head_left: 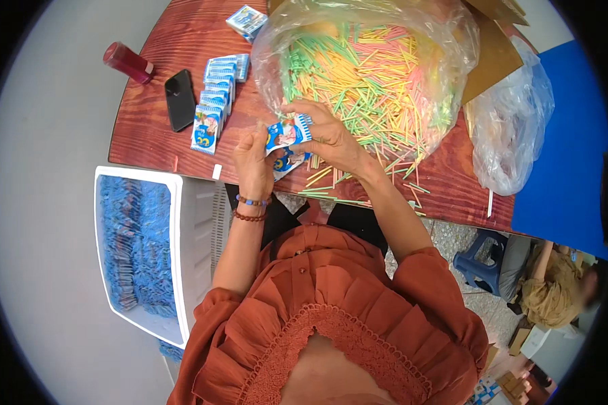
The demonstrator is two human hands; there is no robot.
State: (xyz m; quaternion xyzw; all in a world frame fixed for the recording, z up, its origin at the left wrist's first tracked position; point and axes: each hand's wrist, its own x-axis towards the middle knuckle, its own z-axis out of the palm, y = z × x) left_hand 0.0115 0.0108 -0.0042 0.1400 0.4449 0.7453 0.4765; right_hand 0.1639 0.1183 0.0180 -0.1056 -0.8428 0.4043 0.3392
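Note:
At the table's near edge, both my hands are on one small blue-and-white packet (288,133). My left hand (252,162), with two bead bracelets at the wrist, is closed with its fingers pinching the packet's left end. The fingers of my right hand (332,140) grip its right end. Just below it a second blue-and-white packet (290,162) shows in part; whether a hand touches it I cannot tell. Beyond my right hand, a large clear plastic bag (269,61) lies open, full of thin green, yellow and pink sticks (368,71). Loose sticks lie scattered near my right wrist.
Left on the red-brown table (142,128) are a row of several packets (213,104), a black phone (179,100) and a red bottle (128,62). A white crate (182,270) of blue packets stands below. At right are crumpled plastic (510,121), a blue stool (481,263) and another person (554,287).

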